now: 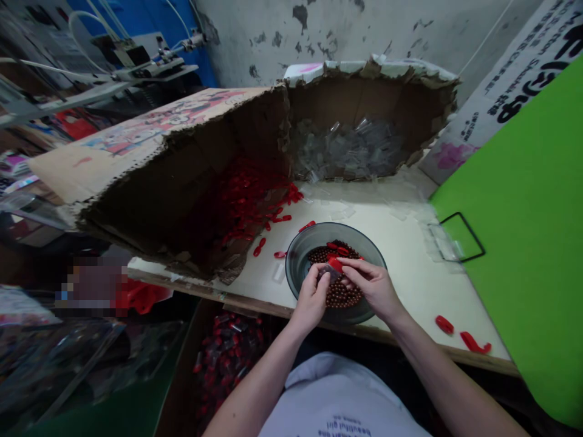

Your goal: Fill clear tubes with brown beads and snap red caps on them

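Over a grey bowl (295,267) my two hands meet. My left hand (314,294) pinches a small clear plastic case (328,272). In the fingers of my right hand (371,284) is a red plastic cap (335,263), held against the end of the clear case; whether the two are joined I cannot tell. Below them in the bowl lie many brown beads (341,296) and a few red pieces (337,247).
Left, an open cardboard box (136,182) spills red caps (246,194). Behind, another cardboard box (410,103) holds clear cases (350,149). Below the table edge, a bin holds red-and-clear pieces (230,349). A green board (523,243) stands right, near two red pieces (444,325).
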Demonstrator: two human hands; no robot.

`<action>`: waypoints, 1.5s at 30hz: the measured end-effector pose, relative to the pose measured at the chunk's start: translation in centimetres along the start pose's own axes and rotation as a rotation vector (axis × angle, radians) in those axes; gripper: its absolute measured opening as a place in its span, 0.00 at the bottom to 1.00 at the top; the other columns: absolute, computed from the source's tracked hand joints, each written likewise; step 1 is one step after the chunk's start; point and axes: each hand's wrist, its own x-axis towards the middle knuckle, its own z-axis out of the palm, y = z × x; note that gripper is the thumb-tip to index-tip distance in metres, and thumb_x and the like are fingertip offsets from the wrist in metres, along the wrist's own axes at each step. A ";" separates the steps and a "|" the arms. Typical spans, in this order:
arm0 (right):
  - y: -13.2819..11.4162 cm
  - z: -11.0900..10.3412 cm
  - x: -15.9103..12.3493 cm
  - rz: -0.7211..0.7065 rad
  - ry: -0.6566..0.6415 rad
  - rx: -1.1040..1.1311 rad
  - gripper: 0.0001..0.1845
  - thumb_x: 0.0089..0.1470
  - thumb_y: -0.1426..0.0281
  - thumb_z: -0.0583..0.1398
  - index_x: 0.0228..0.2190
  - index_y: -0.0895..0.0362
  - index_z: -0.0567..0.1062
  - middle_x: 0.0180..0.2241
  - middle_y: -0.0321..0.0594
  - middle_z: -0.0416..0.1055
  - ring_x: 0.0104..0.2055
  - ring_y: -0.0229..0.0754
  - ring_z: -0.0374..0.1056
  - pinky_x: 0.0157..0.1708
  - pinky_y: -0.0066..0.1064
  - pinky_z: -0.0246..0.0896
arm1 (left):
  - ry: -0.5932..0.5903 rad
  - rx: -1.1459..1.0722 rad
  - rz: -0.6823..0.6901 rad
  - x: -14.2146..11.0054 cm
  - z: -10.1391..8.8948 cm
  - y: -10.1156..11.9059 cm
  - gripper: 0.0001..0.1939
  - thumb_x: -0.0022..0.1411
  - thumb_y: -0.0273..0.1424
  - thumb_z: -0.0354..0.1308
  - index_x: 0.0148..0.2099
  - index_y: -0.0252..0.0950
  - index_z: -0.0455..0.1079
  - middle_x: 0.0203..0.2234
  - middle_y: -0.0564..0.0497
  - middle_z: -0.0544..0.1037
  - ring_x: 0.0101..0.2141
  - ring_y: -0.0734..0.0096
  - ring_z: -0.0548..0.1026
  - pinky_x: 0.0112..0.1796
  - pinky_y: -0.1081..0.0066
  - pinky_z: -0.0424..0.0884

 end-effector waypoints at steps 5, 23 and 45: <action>0.5 -0.1 -0.2 -0.023 0.022 -0.030 0.17 0.50 0.58 0.64 0.41 0.52 0.80 0.39 0.40 0.76 0.28 0.36 0.72 0.30 0.29 0.73 | 0.000 0.001 -0.008 -0.1 -0.1 0.2 0.13 0.64 0.40 0.52 0.45 0.38 0.68 0.39 0.49 0.73 0.39 0.67 0.70 0.42 0.71 0.67; 0.2 0.4 -0.9 -0.412 0.080 -0.438 0.14 0.59 0.66 0.58 0.45 0.49 0.78 0.41 0.39 0.77 0.40 0.43 0.72 0.45 0.37 0.68 | -0.084 0.078 -0.017 -0.7 -0.6 1.9 0.12 0.66 0.38 0.49 0.46 0.37 0.67 0.41 0.49 0.74 0.41 0.68 0.70 0.44 0.72 0.65; -3.6 -0.9 -2.5 -0.530 0.231 -0.362 0.14 0.56 0.73 0.61 0.43 0.48 0.78 0.37 0.37 0.76 0.35 0.38 0.71 0.36 0.31 0.69 | -0.235 -0.614 -0.082 -0.1 0.1 1.9 0.11 0.60 0.34 0.60 0.45 0.37 0.71 0.39 0.49 0.73 0.36 0.74 0.72 0.36 0.76 0.67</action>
